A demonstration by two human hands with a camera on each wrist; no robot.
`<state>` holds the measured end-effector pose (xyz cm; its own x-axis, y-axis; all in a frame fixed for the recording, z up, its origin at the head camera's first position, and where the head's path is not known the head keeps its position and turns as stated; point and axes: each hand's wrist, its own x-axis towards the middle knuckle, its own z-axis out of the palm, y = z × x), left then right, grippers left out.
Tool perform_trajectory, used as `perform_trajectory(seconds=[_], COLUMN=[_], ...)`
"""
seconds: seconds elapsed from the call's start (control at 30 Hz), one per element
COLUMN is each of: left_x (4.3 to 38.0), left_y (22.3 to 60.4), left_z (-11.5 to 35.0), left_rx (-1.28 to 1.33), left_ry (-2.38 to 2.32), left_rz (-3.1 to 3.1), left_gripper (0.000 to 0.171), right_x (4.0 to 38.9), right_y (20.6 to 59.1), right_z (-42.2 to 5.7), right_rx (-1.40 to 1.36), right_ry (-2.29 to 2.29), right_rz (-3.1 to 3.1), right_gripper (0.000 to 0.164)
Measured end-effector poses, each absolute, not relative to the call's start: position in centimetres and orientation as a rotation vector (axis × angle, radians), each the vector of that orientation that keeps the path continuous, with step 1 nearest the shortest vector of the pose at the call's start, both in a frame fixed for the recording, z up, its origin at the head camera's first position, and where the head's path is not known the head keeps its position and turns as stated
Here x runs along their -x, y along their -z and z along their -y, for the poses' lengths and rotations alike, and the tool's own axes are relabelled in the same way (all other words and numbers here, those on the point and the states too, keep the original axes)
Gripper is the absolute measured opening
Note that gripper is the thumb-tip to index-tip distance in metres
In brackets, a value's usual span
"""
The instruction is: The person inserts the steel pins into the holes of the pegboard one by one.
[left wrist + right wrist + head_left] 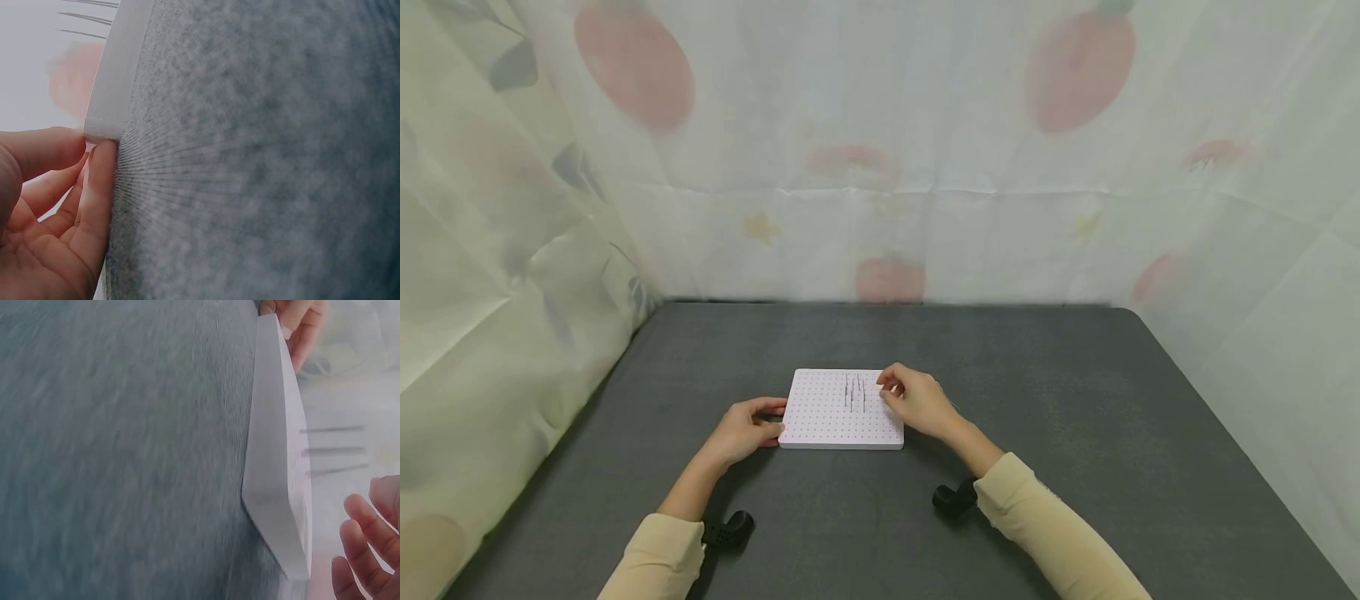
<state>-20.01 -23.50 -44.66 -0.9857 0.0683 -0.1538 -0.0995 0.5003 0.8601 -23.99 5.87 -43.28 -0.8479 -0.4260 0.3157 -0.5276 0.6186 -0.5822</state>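
Observation:
A white board (820,425) dotted with rows of small holes lies flat on the dark table. Several thin dark needle-like pins (852,393) stand upright in its back right part. My left hand (741,432) holds the board by its left edge, thumb at the top of the edge and a fingertip lower on its side (111,94). Over the right part of the board, beside the pins, hovers my right hand (921,404) with loosely bent fingers. Nothing shows between those fingers (359,547) in the right wrist view, where three pins (334,451) rise from the board.
A thin, barely visible thing (955,406) lies on the dark grey table (1037,375) just right of my right hand. Dark wrist devices (730,531) hang at both cuffs. Pale curtains (955,242) with fruit prints enclose the back and sides.

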Motion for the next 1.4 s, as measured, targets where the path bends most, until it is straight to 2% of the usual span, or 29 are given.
perform_trajectory(seconds=[0.73, 1.4], left_x=[19.9, 19.9], left_y=[44.7, 44.7], left_z=[23.5, 23.6], left_rx=[0.015, 0.012], left_ry=[-1.501, -1.491], left_rz=[-2.567, -2.566], left_gripper=[0.044, 0.045], right_x=[25.4, 25.8], right_y=[45.0, 45.7], right_z=[-12.8, -14.7], right_rx=[-0.66, -0.654], right_ry=[-1.041, -0.937], right_rz=[2.711, 2.823], right_gripper=[0.015, 0.012])
